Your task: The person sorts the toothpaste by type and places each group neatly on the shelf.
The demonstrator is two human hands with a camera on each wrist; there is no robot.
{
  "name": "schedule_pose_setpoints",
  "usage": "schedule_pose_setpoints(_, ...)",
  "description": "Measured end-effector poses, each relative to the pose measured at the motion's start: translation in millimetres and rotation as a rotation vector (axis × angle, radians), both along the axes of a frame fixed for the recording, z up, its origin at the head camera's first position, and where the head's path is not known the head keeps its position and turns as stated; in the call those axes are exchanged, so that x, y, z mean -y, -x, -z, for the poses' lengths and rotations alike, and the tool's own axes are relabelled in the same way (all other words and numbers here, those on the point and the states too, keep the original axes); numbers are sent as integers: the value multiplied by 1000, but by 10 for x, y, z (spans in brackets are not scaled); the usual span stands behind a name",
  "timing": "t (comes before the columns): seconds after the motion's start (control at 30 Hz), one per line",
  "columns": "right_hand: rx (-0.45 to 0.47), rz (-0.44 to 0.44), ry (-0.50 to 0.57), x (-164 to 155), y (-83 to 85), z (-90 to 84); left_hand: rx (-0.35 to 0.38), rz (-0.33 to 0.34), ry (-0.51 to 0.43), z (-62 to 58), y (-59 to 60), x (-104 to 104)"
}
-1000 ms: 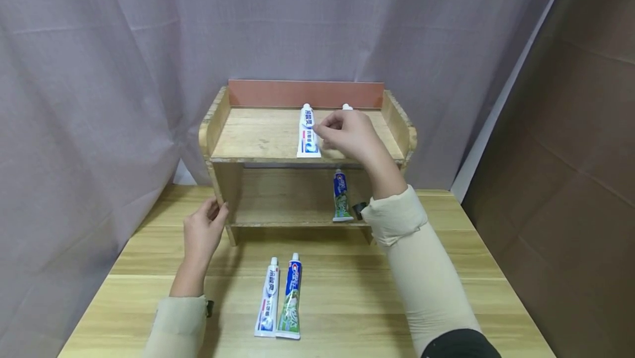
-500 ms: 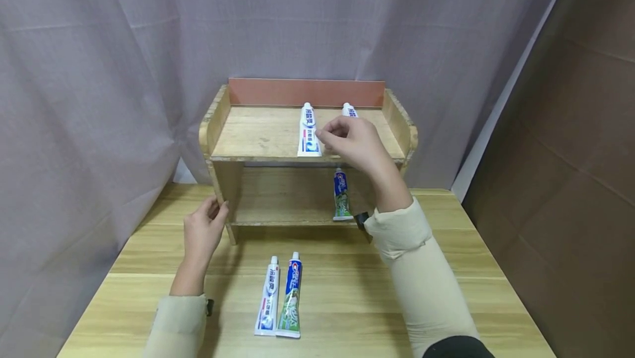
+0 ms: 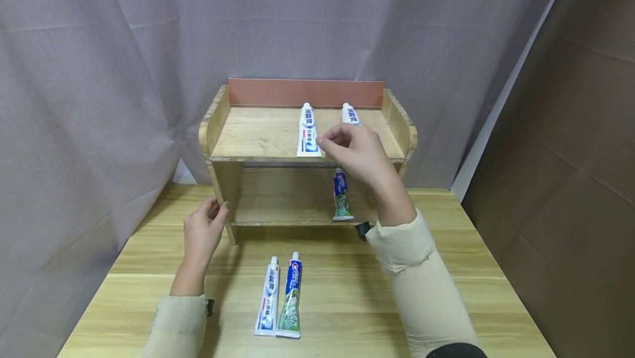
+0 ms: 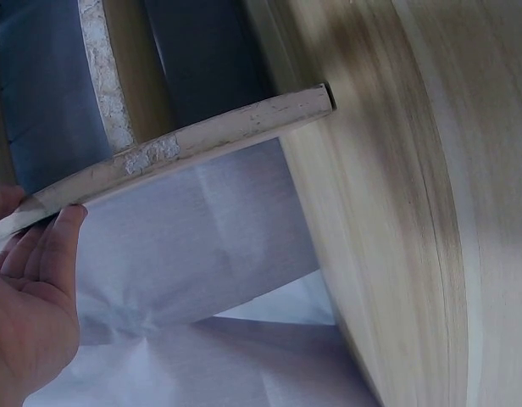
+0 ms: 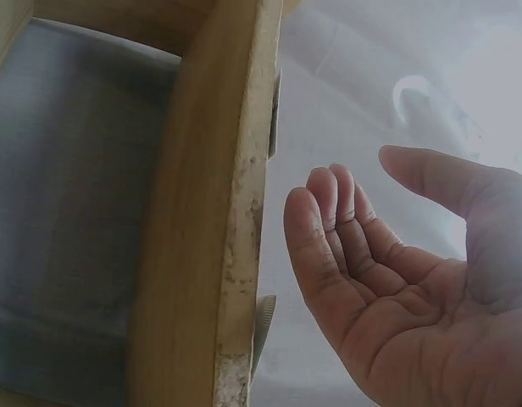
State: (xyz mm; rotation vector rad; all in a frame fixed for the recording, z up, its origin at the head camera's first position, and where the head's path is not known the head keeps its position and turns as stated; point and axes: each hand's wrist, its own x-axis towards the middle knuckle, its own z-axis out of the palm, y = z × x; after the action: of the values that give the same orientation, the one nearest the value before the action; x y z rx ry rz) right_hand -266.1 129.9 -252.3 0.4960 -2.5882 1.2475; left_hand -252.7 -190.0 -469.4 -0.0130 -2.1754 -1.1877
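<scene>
A two-tier wooden shelf (image 3: 258, 137) stands at the back of the table. On its top board lie two white toothpaste tubes, one in the middle (image 3: 307, 129) and one to the right (image 3: 350, 113). My right hand (image 3: 354, 151) hovers over the board's front edge just right of the middle tube, holding nothing. The right wrist view shows its palm (image 5: 397, 297) bare and its fingers relaxed beside the shelf's edge (image 5: 236, 212). My left hand (image 3: 203, 231) rests with straight fingers (image 4: 62, 246) against the shelf's left side panel (image 4: 185, 144).
A blue-green tube (image 3: 340, 195) lies on the lower board. A white tube (image 3: 268, 297) and a blue-green tube (image 3: 290, 297) lie side by side on the wooden table (image 3: 471, 270) in front. Grey curtain hangs behind; a brown wall stands at the right.
My right hand has drawn back and down from the top board toward me, uncovering the right white tube. The left hand and all tubes stay put.
</scene>
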Motion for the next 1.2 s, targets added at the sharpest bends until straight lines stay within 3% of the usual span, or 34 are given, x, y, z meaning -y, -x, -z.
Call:
schedule_pose_setpoints(0.53, 43, -22, 15, -27, -75, 143, -10, 0, 3, -6, 0, -2)
schedule_pose_setpoints(0.97, 53, -49, 76, -65, -180, 368, -10, 4, 0, -8, 1, -5)
schedule_pose_setpoints(1.2, 105, -46, 109, -99, -254, 476, 12, 1, -8, -6, 4, 5)
